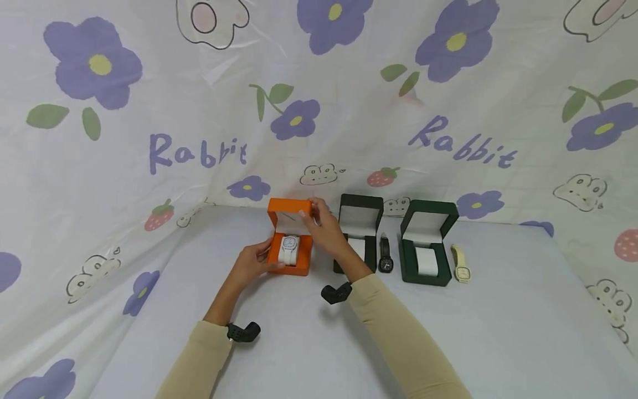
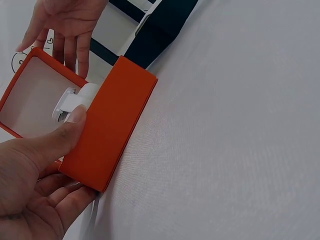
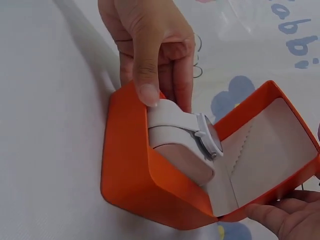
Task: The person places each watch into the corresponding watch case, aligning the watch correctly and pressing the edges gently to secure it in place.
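An orange watch box (image 1: 299,271) stands on the white table with its lid (image 1: 289,205) raised. Inside it, a white watch (image 1: 289,248) is wrapped round a white cushion, dial up. My left hand (image 1: 251,262) grips the base from the left; in the left wrist view its thumb (image 2: 75,120) presses the front rim beside the strap. At the lid's right edge is my right hand (image 1: 324,228), thumb on the front side and fingers behind, holding the lid. The right wrist view shows right-hand fingers (image 3: 270,216) against the lid's side.
To the right stand two dark green watch boxes, one partly behind my right forearm (image 1: 370,245) and another farther right (image 1: 406,266), lids raised, white cushions inside. A black watch (image 1: 385,256) lies between them; a pale gold watch (image 1: 461,266) lies at far right. Patterned cloth (image 1: 349,127) hangs behind.
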`<state>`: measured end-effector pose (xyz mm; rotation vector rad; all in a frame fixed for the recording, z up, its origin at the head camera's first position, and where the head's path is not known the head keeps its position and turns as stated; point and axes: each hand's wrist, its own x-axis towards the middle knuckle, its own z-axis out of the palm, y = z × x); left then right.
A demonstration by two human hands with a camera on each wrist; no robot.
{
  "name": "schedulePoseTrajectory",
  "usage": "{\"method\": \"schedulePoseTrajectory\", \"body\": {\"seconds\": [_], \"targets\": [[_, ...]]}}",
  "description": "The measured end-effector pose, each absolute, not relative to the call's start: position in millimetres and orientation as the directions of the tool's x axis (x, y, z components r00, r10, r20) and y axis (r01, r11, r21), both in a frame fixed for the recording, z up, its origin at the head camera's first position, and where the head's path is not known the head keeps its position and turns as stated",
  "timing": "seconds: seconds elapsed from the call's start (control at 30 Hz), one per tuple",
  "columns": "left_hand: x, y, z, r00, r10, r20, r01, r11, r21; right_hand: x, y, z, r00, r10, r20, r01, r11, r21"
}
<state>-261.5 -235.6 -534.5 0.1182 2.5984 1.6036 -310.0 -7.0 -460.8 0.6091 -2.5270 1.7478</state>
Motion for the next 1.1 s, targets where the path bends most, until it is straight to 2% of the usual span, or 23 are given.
{"method": "schedulePoseTrajectory", "body": {"seconds": [0.37,0.53,0.73,1.1], "targets": [[-262.0,-232.8,-533.7,-0.992,0.124,-0.023,0.035,0.447,0.894,-307.5,-6.4,-460.3,-0.942,-0.26,0.214,-0.294,0.324,-0.899],[-260.5,-233.0,-533.6,-0.993,0.11,-0.046,0.007,0.439,0.899,-306.3,-4.4,-461.7,-0.932,-0.284,0.223,-0.316,0.345,-0.884],[-259.4,-235.0,-531.4,-0.992,0.123,-0.022,0.032,0.422,0.906,-303.3,-3.8,-464.8,-0.916,-0.293,0.273,-0.356,0.286,-0.89],[-261.3,-236.1,-531.0,-0.992,0.123,-0.028,0.022,0.39,0.92,-294.3,-5.8,-471.1,-0.91,-0.289,0.297,-0.382,0.309,-0.871]]}}
